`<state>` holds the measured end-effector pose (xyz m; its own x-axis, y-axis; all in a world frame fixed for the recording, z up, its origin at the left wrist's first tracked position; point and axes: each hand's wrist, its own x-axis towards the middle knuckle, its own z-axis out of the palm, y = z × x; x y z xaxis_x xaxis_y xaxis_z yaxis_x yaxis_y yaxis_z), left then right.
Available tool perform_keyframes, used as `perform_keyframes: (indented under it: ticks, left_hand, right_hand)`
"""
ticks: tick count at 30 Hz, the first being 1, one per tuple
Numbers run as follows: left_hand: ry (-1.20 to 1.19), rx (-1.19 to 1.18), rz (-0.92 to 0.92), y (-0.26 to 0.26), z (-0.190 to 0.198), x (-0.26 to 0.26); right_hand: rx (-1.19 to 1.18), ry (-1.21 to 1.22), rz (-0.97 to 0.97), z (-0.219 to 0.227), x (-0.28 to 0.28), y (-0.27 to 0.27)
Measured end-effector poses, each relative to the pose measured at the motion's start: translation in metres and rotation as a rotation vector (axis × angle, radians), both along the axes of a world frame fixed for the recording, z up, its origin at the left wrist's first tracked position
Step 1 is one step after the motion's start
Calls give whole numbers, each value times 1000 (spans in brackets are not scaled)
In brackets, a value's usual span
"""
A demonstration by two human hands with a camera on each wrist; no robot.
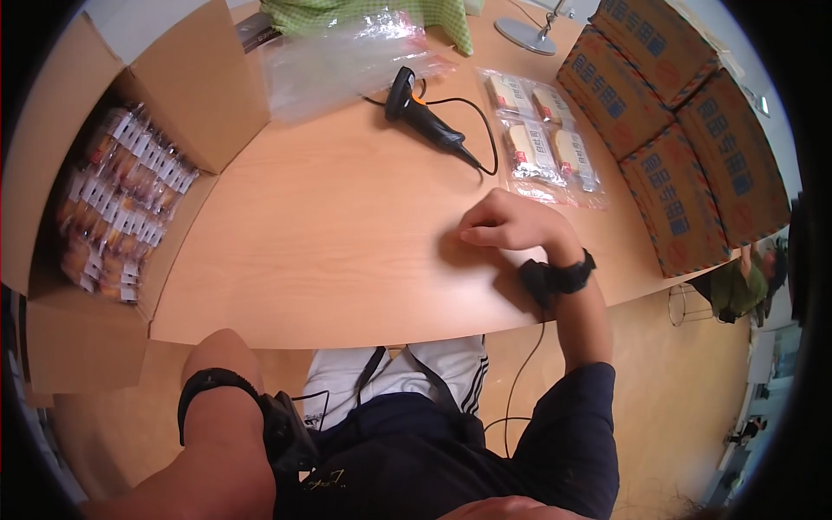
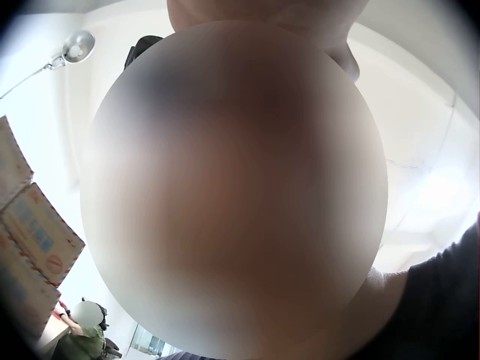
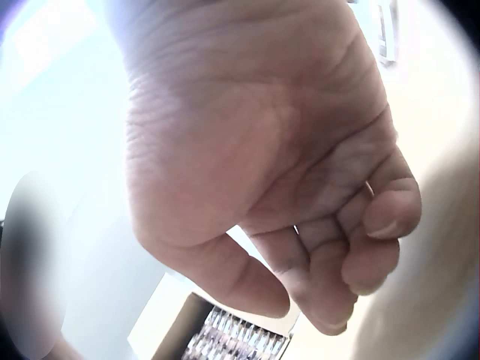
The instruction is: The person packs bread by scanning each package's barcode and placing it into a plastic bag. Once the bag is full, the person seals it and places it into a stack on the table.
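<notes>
My right hand (image 1: 511,221) hangs low over the table (image 1: 329,251), holding nothing. Its fingers (image 3: 326,277) are loosely curled, with the thumb apart from the palm in the right wrist view. Nearest to it are clear-wrapped packs of sliced toast (image 1: 530,147) and a black barcode scanner (image 1: 425,121) lying on its side with its cable looped. My left hand (image 1: 224,351) is at the table's front edge, beside the open carton; its fingers are hidden in the head view. The left wrist view shows only a strip of that hand (image 2: 262,10) above a large blur.
An open carton (image 1: 199,78) at the left holds rows of wrapped baked goods (image 1: 121,199). Printed cardboard boxes (image 1: 667,195) are stacked at the right. Clear plastic bags (image 1: 338,69), a green checked cloth (image 1: 373,13) and a lamp base (image 1: 525,36) lie at the back. Another person (image 1: 745,286) is at the far right.
</notes>
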<state>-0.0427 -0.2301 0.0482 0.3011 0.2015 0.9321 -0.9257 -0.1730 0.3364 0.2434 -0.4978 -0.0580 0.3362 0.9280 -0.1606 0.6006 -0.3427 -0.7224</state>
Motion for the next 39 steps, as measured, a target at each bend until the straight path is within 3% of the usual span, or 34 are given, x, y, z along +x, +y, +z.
perform_keyframes:
  ticks: [1, 5, 7, 13, 18, 20, 21, 24, 27, 33, 39]
  left_hand:
    - [4, 0, 3, 2, 0, -2]
    - [13, -5, 15, 3, -1, -2]
    - [15, -6, 17, 1, -1, -1]
    - [40, -21, 8, 9, -3, -11]
    - [47, 7, 34, -7, 9, 34]
    - [323, 880, 529, 7, 17, 65]
    - [346, 150, -64, 1, -23, 104]
    - [865, 170, -52, 17, -57, 138]
    - [1033, 144, -111, 29, -80, 158]
    - [1069, 126, -204, 33, -90, 164]
    - [1013, 183, -166, 31, -98, 162]
  right_hand:
    - [-112, -49, -33, 11, -4, -5]
    - [-54, -141, -150, 14, -1, -38]
    - [-74, -82, -365, 16, 0, -49]
    - [-35, -16, -440, -2, 11, -68]
    - [87, 20, -446, -17, 19, -69]
    - [129, 24, -423, -21, 20, -69]
    - [135, 80, -482, -22, 18, -70]
    - [102, 133, -514, -26, 25, -78]
    - [97, 174, -617, -28, 23, -78]
    - [113, 191, -605, -40, 31, -85]
    - [121, 235, -621, -46, 32, -85]
